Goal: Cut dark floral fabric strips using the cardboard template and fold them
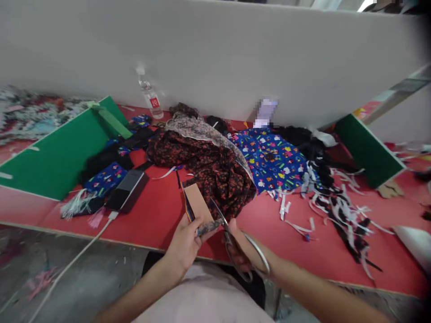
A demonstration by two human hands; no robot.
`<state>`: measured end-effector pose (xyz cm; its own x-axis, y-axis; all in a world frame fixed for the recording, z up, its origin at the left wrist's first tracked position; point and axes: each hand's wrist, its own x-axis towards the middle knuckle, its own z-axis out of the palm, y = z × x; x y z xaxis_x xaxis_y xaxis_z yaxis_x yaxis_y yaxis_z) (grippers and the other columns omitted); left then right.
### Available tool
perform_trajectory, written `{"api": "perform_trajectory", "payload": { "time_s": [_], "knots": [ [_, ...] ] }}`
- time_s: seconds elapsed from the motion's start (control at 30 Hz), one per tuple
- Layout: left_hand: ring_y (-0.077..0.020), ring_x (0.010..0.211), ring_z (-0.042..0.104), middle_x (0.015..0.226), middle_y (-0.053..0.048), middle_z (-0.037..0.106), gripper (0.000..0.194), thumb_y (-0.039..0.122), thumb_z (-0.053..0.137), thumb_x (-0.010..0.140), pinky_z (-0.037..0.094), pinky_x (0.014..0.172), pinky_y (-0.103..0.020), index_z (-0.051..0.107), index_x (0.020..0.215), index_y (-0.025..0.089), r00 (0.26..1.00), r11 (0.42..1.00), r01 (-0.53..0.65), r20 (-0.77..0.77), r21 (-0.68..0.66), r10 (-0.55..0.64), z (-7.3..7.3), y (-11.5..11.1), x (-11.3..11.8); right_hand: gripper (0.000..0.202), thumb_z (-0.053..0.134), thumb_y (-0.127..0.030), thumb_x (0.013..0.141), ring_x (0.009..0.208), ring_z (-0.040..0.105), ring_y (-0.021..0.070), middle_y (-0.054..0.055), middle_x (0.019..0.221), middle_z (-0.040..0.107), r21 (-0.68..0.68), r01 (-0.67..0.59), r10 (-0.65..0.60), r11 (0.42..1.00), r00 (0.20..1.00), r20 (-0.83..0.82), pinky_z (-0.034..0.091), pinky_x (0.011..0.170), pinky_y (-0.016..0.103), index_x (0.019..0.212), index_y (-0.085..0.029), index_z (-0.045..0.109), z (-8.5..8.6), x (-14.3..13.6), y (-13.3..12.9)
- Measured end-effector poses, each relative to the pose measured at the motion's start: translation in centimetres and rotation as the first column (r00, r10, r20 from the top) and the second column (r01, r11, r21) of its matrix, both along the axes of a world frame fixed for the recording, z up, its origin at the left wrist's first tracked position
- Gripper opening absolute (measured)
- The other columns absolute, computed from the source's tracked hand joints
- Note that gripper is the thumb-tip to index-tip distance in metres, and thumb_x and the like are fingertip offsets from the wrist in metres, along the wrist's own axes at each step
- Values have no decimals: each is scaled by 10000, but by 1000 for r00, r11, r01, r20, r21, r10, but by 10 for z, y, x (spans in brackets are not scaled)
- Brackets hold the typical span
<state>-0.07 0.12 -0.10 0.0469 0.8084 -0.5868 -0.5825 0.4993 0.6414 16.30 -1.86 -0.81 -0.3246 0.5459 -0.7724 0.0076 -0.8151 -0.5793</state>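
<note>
Your left hand [186, 240] gripped tan card [198, 202] and floral strip [210, 226]. Right hand [240, 244] gripped scissors [225, 223] at strip; cut appeared unfinished. Trimmings [340, 211] lay at three o'clock.

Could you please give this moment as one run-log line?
left hand: holds tan piece, patterned strip | right hand: holds scissors, blades by the strip | ahead: dark floral cloth on red table

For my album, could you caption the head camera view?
Left hand holding a tan rectangular strip, right hand holding silver metal scissors, at a red table.
</note>
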Motion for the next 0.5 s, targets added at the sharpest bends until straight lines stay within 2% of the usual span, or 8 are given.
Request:
{"api": "perform_trajectory", "payload": {
  "time_s": [0.1, 0.3, 0.5],
  "knots": [
    [-195, 816, 675, 975, -70, 676, 373, 92, 613, 745, 562, 793, -404, 523, 1094, 185, 1000, 1000, 1, 3, 4, -1, -1, -1, 0, 687, 343, -834, 671, 374, 250, 36, -77, 526, 346, -2, 0, 0, 1000, 1000, -10, 207, 296, 131, 824, -188, 519, -1, -1, 1],
    [-205, 827, 677, 993, -79, 677, 375, 106, 618, 744, 566, 777, -400, 521, 1097, 185, 1000, 1000, 1, -8, 5, -1, -2, -1, 0, 641, 361, -787, 724, 357, 230, 29, -85, 523, 342, 104, 1, -3, 995, 1000, 20, 193, 281, 125, 839, -180, 531, -1, -1, -1],
    [-204, 836, 673, 1000, -90, 677, 373, 110, 613, 746, 557, 790, -411, 522, 1101, 178, 1000, 1000, 10, -6, -16, -11, -4, -2, 0, 655, 340, -799, 719, 365, 242, 30, -86, 517, 329, 47, 25, -25, 999, 1000, -8, 204, 287, 123, 831, -178, 517, 7, -2, 3]
  ]
}}
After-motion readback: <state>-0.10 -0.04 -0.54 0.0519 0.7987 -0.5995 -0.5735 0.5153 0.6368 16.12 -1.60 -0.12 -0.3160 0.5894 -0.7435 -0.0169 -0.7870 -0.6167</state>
